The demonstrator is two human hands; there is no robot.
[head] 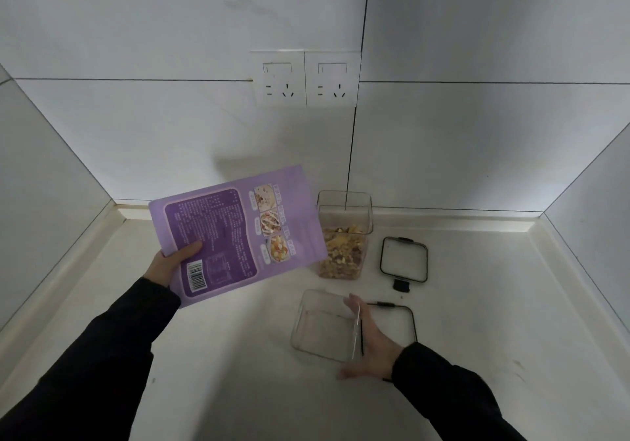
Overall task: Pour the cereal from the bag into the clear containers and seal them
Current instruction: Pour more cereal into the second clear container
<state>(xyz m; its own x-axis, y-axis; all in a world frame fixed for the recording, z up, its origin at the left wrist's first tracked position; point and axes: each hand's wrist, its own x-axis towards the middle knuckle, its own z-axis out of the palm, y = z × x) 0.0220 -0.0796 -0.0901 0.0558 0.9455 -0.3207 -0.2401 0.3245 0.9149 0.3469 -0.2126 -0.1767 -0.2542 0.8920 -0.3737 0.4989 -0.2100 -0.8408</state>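
The left hand (172, 261) is gripping the purple cereal bag (235, 234) at its lower left corner, with the thumb lying on the printed face and the other fingers hidden behind it; this grip is pinching the bag. The bag is being held above the desk (221, 355) in the middle left of the frame, its long axis running from lower left up to the right, so its far end is pointing toward the tall container (344, 236), which is standing right of centre and is about half full of cereal.

The right hand (371, 345), at the lower centre right, is spread, the fingers straight along the right wall of the empty container (322, 326); whether it is holding or only touching it, I cannot tell. This container is lying below and right of the bag, much nearer to the right hand. I judge the bag is needing to swing down toward it. Under the right hand one lid (407, 321) is lying; another lid (404, 260) is just right of the tall container.
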